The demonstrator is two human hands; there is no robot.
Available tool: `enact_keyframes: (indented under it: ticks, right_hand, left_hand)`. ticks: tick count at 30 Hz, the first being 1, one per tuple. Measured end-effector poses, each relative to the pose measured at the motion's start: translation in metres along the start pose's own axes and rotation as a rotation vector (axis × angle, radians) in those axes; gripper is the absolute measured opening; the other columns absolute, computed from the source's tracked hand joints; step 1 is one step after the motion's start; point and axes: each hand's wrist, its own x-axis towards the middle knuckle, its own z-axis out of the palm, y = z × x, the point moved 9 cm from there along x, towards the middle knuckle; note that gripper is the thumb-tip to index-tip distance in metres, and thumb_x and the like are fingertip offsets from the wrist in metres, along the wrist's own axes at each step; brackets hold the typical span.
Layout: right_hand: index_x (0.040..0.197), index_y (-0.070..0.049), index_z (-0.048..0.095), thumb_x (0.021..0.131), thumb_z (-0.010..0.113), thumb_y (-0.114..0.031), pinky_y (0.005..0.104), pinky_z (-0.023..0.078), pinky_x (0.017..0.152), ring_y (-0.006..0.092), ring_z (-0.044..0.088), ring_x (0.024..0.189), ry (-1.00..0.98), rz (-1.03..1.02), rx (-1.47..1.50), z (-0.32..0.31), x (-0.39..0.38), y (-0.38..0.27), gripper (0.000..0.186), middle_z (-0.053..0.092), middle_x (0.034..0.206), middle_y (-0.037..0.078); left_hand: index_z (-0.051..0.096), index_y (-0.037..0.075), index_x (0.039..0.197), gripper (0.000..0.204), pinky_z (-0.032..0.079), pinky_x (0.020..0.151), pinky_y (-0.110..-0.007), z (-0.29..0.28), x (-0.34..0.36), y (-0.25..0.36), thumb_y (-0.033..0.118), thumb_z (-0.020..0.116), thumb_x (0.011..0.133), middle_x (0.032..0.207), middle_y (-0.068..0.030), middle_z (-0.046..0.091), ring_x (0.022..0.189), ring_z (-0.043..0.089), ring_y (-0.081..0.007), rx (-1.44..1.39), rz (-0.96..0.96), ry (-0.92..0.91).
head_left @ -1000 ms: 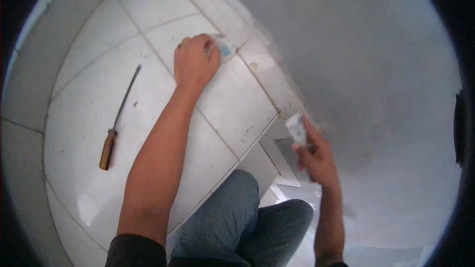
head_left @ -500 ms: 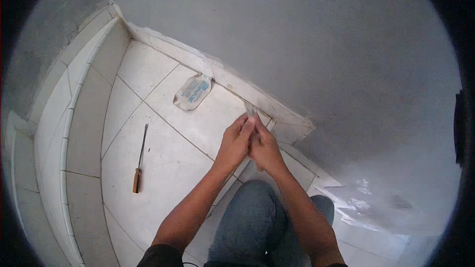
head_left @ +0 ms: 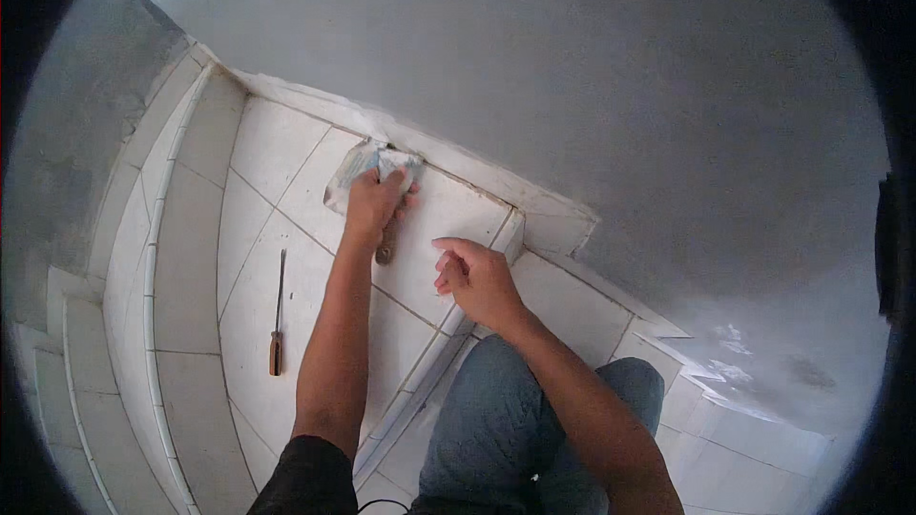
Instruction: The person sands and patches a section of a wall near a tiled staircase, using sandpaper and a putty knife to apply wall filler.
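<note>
Tool point(head_left: 385, 246) with a brown handle, scraper-like in shape: gripped it in the left hand point(head_left: 376, 202), fingers closed around its middle. Saw the handle's rounded end poking out below that hand, toward the body, and a pale, flat part showing just beyond the fingertips. Could not make out its full outline behind the fingers.

Found a flattened off-white packet point(head_left: 342, 176) with blue print directly under and just left of the left hand, spread on the white tiles point(head_left: 262, 229). Saw the tool's pale part overlapping the packet's right side, but could not tell contact from a small gap.

Held the right hand point(head_left: 480, 281) loosely open, nearer the body and to the right of the left hand, well apart from the tool. Pointed its index finger toward the left, with the other fingers half curled and gripping nothing. Could not tell touching from hovering there, above the tiles near the step's edge.

Noted a screwdriver point(head_left: 277, 334) lying to the left of the left forearm, handle toward the body and shaft pointing away. Saw a pale baseboard point(head_left: 477, 181) with a ragged upper edge running just beyond both hands, below a grey wall point(head_left: 534, 67). Made out curved tiled stairs point(head_left: 181, 257) well to the left of the left hand, blue jeans point(head_left: 487, 410) below the right hand, and a dark sleeve point(head_left: 310, 477) on the left arm.
</note>
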Motion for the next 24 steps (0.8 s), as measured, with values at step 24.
enact_keyframes:
  ticks: [24]
  right_hand:
    - [0.116, 0.003, 0.062, 0.098, 0.047, -0.001, 0.0303, 0.063, 0.061, 0.0200, 0.072, 0.071, 0.096, 0.127, 0.126, -0.002, 0.010, 0.014, 0.024, 0.064, 0.085, 0.013]
  left_hand:
    - [0.062, -0.011, 0.080, 0.024, 0.051, 0.044, -0.034, -0.009, 0.054, 0.001, 0.010, 0.067, 0.090, 0.074, -0.0148, 0.066, 0.056, 0.064, -0.0197, 0.077, -0.066, -0.070]
